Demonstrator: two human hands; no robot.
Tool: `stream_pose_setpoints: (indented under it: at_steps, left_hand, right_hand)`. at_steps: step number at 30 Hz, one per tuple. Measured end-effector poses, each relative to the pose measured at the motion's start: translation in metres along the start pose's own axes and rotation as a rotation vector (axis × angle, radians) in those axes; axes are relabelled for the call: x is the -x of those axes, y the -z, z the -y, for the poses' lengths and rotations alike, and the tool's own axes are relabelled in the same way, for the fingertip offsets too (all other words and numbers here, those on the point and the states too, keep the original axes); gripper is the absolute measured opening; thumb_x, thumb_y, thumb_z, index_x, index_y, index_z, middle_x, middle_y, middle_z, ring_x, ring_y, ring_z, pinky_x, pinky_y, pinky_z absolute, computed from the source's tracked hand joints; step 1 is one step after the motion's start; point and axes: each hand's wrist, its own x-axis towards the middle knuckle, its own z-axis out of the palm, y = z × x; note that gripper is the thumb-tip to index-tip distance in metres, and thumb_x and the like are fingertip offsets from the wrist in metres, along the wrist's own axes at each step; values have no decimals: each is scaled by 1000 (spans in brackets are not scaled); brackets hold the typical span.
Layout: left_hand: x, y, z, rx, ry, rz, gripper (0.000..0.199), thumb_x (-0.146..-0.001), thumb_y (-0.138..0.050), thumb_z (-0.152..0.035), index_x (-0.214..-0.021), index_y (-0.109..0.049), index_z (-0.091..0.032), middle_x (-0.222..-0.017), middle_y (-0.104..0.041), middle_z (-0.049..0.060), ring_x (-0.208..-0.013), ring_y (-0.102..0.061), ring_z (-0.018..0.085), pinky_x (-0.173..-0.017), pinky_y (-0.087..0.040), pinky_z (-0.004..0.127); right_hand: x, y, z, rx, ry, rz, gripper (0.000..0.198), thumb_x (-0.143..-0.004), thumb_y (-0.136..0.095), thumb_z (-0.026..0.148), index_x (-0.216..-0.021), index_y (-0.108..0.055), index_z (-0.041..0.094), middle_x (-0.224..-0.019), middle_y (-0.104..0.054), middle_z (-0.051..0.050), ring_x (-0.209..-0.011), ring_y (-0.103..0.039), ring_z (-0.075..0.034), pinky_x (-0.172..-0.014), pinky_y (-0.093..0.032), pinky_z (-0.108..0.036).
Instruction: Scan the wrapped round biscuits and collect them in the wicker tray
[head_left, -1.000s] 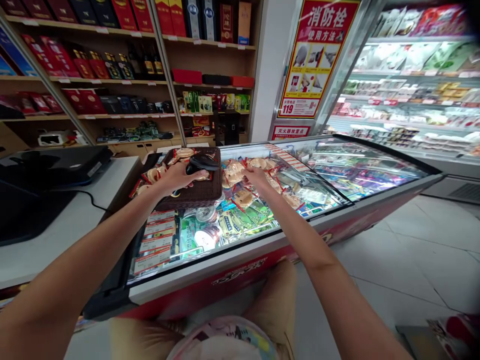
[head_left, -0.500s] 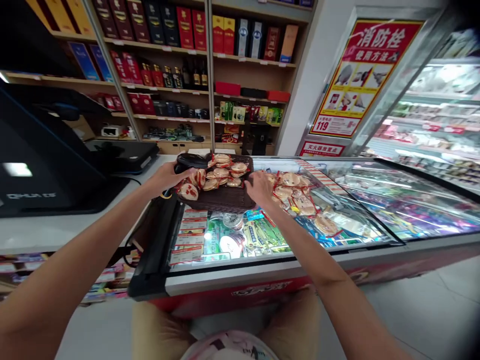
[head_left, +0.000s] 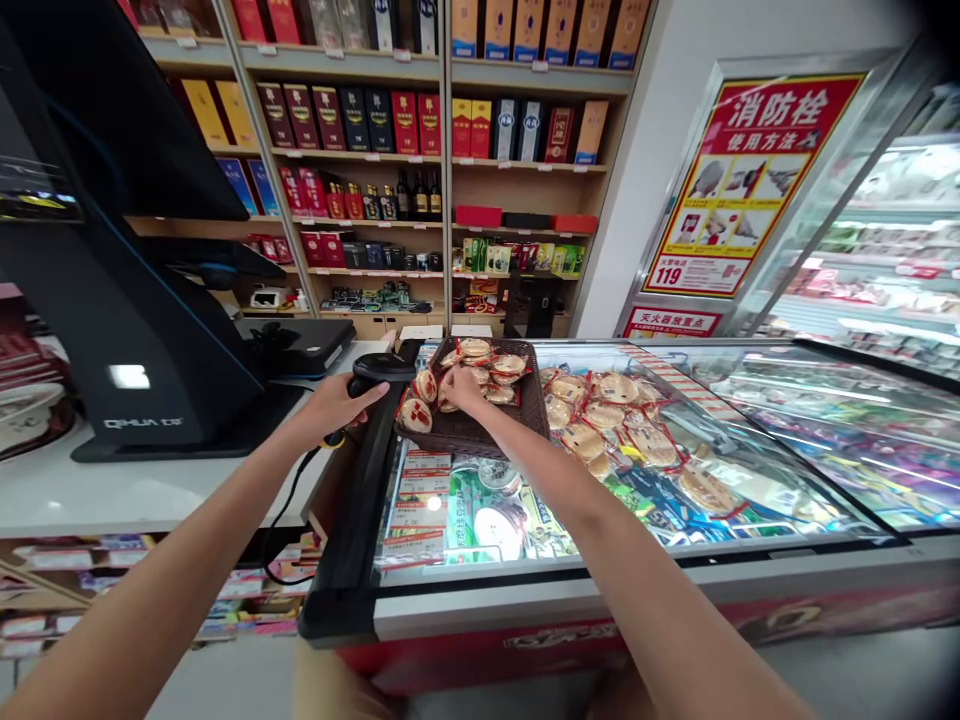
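Note:
My left hand (head_left: 337, 405) grips a black barcode scanner (head_left: 382, 368) with a cord, held beside the left edge of a brown woven basket (head_left: 480, 438). Clear-wrapped round pastries with red-edged packaging lie in the basket, among them one (head_left: 415, 415) at its front left corner. Over the middle of the basket, my right hand (head_left: 463, 388) has its fingers closed at one of these wrapped pastries; the fingertips are partly hidden. More wrapped pastries (head_left: 616, 388) are spread in a loose pile to the right of the basket, on the freezer's glass lid.
Under basket and pile stands a glass-topped chest freezer (head_left: 525, 575). At left, a counter (head_left: 187, 495) carries a dark checkout terminal (head_left: 142, 360). The scanner's cord (head_left: 281, 520) hangs between counter and freezer. Shelves of boxes and bottles (head_left: 360, 200) line the back.
My right hand has moved left, from the basket's right edge to the pastries inside it. The view has tilted up and turned left. My left hand keeps hold of the scanner.

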Motion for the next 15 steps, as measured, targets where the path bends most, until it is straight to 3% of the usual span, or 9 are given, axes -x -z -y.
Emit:
stream_pose_setpoints:
  at_steps: [3, 6, 12, 15]
  left_hand:
    - [-3, -13, -15, -14, -29, 21, 52, -67, -68, -71, -80, -63, -21, -55, -62, -1, -50, -61, 18, -45, -44, 25]
    - [-10, -36, -38, -31, -79, 35, 53, -66, -69, -71, -84, -66, -21, -63, -68, 1, -58, -64, 20, -46, -43, 25]
    - [-13, -105, -93, -16, -199, 176, 56, -67, -68, -71, -92, -68, -21, -56, -65, 1, -53, -64, 21, -43, -43, 25]
    - [-11, -142, -113, 3, -259, 262, 55, -69, -68, -70, -95, -67, -21, -57, -64, -1, -50, -65, 20, -42, -44, 25]
  right_hand:
    - [9, 25, -26, -48, -33, -49, 14, -78, -59, 15, -89, -54, 21, -93, -63, -2, -89, -61, -18, -81, -50, -29]
    - [27, 57, -52, -276, -87, -121, 21, -77, -59, 21, -96, -49, 24, -96, -59, 1, -82, -61, -14, -72, -53, -27]
    - [71, 121, -97, -733, -151, -349, 41, -70, -63, 22, -102, -39, 26, -100, -53, 1, -81, -62, -13, -71, -57, -28]
    - [88, 144, -118, -695, -154, -452, 47, -72, -61, 25, -110, -32, 28, -104, -51, -1, -85, -62, -14, -73, -58, -29]
